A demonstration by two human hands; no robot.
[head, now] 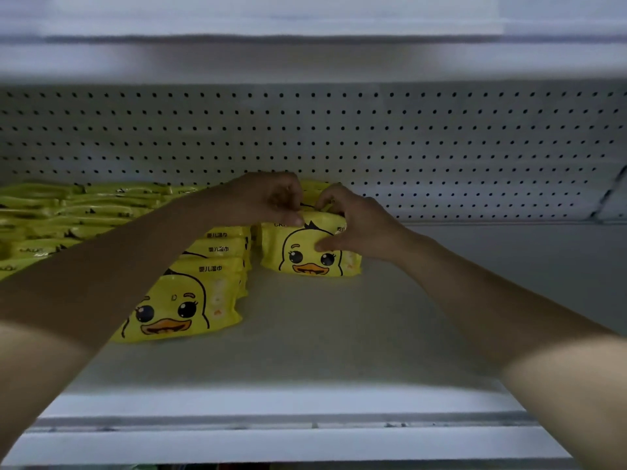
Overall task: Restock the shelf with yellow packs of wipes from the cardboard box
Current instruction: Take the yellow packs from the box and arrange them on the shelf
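Note:
A yellow pack of wipes (307, 257) with a duck face stands upright near the back of the white shelf (305, 334). My left hand (268, 198) pinches its top edge from the left. My right hand (356, 222) grips its top right corner, thumb pressed on the duck's face. Behind it more yellow packs show between my hands. A row of upright packs (190, 300) runs front to back just left of it, and further rows of packs (68, 215) fill the shelf's left side. The cardboard box is out of view.
A perforated white back panel (407, 137) closes the shelf behind. Another shelf (305, 56) hangs low overhead. The shelf floor right of the held pack is bare, with a front lip (288, 425) along its near edge.

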